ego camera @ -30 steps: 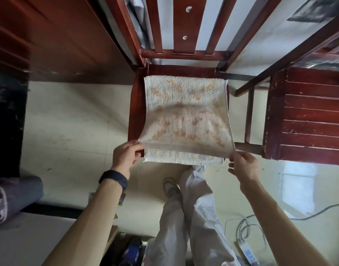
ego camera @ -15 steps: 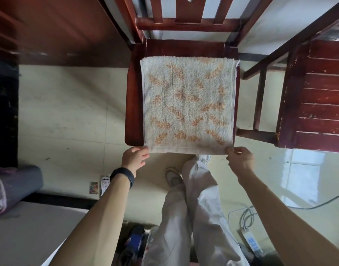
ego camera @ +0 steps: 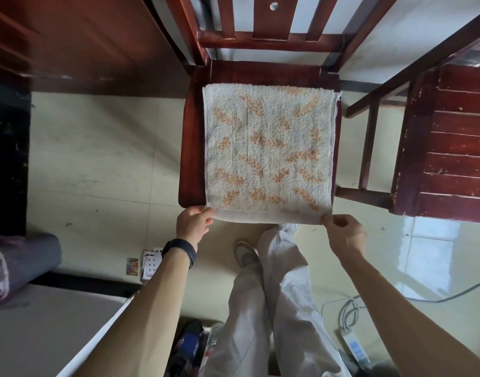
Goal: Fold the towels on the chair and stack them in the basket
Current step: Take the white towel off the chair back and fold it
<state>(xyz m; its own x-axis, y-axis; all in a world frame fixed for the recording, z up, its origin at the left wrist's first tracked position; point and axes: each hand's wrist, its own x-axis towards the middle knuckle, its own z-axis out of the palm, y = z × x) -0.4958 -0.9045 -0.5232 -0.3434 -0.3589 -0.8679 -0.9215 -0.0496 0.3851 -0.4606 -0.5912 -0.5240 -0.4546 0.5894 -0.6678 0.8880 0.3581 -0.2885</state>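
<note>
Left hand (ego camera: 194, 224) and right hand (ego camera: 343, 234) pinch the white orange-patterned terry towel's (ego camera: 268, 151) near corners, 1 fold apparently made, no basket visible.

The towel (ego camera: 268, 153) lies flat on the seat of the chair (ego camera: 191, 148), and its near edge hangs a little over the front of the seat. The left hand (ego camera: 193, 223) is at the near left corner of the towel and the right hand (ego camera: 343, 234) is at the near right corner, both touching the edge. The backrest of the chair stands behind the towel. A second chair (ego camera: 448, 148) stands just to the right. On the floor (ego camera: 97, 159), the playing cards (ego camera: 149, 263) lie left of the person's legs (ego camera: 274, 308), under the left wrist. A power strip (ego camera: 354, 344) lies right of the legs.
</note>
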